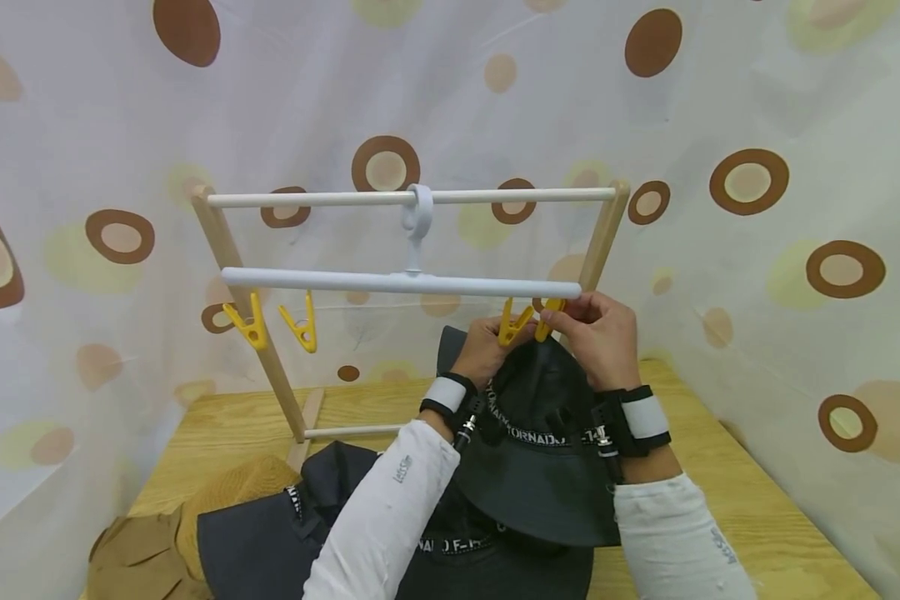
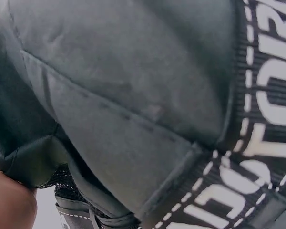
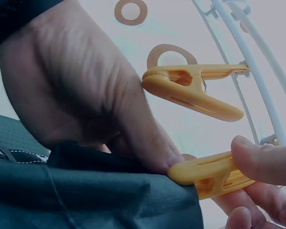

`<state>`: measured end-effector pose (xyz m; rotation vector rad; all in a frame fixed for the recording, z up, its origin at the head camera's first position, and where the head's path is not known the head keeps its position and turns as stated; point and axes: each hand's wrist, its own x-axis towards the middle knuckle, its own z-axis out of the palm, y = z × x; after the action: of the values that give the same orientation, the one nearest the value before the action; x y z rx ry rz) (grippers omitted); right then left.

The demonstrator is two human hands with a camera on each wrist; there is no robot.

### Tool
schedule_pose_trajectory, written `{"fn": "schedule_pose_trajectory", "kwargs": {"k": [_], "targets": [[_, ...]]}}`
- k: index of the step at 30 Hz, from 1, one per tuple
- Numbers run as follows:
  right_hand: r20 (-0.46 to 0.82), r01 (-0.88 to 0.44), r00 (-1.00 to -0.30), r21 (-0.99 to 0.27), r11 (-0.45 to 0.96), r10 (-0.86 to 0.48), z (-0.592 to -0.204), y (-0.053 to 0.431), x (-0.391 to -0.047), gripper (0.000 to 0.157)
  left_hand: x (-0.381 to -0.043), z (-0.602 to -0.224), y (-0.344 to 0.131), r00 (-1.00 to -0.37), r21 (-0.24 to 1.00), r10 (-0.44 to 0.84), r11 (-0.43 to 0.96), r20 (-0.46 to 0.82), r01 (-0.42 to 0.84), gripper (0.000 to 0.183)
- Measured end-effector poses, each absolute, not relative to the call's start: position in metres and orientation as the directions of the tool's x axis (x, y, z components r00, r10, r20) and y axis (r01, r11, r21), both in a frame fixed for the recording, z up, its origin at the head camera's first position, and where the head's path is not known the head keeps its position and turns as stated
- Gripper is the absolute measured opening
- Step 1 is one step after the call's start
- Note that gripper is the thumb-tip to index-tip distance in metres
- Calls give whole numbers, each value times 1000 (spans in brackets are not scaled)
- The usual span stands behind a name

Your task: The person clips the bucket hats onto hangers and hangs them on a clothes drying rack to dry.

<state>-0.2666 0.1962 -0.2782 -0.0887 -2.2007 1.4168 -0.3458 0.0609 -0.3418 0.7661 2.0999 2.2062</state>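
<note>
My left hand [image 1: 483, 352] grips the crown of a dark hat [image 1: 536, 379] with a wide brim and a white-lettered band. The hat hangs brim down beneath the right end of a white hanger [image 1: 397, 282]. With thumb and fingers my right hand [image 1: 607, 343] pinches the outermost yellow clip [image 3: 200, 171]. In the right wrist view, that clip's tip lies at the fold of the hat fabric [image 3: 100, 191], right by the left thumb. A second yellow clip [image 1: 513, 327] hangs beside the left fingers. Dark fabric and lettering [image 2: 109, 95] fill the left wrist view.
The hanger hooks over the top bar [image 1: 307, 200] of a wooden rack. Two more yellow clips hang at its left, one at the end [image 1: 249, 325]. Other dark hats [image 1: 255, 542], a mustard knitted item [image 1: 243, 487] and a tan item [image 1: 138, 558] lie on the wooden table [image 1: 727, 492].
</note>
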Motion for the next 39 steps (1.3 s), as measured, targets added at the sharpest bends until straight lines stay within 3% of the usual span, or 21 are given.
{"fn": "schedule_pose_trajectory", "kwargs": {"k": [19, 39], "targets": [[377, -202, -865, -866, 456, 332, -274, 191, -263, 33, -341, -335, 59, -890, 925, 309, -284, 336, 251, 27], [324, -190, -908, -884, 427, 266, -283, 189, -266, 44, -341, -340, 54, -907, 942, 286, -221, 310, 252, 27]]}}
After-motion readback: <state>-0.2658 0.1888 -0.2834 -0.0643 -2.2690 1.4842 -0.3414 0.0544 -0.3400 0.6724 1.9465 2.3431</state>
